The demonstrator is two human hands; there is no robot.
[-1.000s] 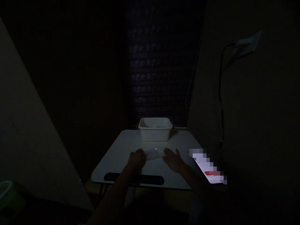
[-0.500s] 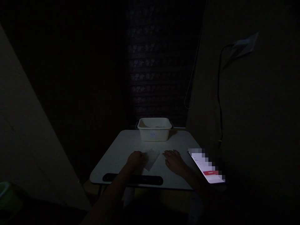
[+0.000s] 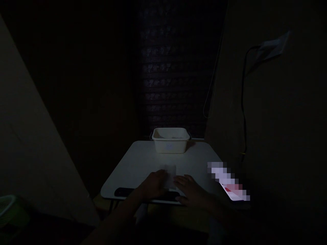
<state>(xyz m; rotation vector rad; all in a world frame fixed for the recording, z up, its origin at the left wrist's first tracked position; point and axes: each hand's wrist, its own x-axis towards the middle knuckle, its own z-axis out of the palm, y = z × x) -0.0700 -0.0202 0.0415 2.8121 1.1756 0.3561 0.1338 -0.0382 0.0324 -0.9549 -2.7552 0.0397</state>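
In the dim head view, a thin translucent sheet (image 3: 170,173), pale and roughly rectangular, is near the front of a white folding table (image 3: 138,160). My left hand (image 3: 154,183) is closed on the sheet's left side, its thumb and fingertips partly hidden. On the opposite side, my right hand (image 3: 190,190) has its fingers stretched out, with the fingertips at the sheet's right edge. I cannot tell whether the sheet is a single layer or a small bag.
A white plastic tub (image 3: 170,146) with contents too dark to name stands at the table's back. A lit phone or tablet (image 3: 235,195) lies by the right edge. The front edge has a black slot (image 3: 122,192). A green basket (image 3: 12,212) is at lower left.
Both hands have come closer to the table's front edge, and the sheet has turned more upright to my view. My right hand has moved from beside the sheet to its edge.
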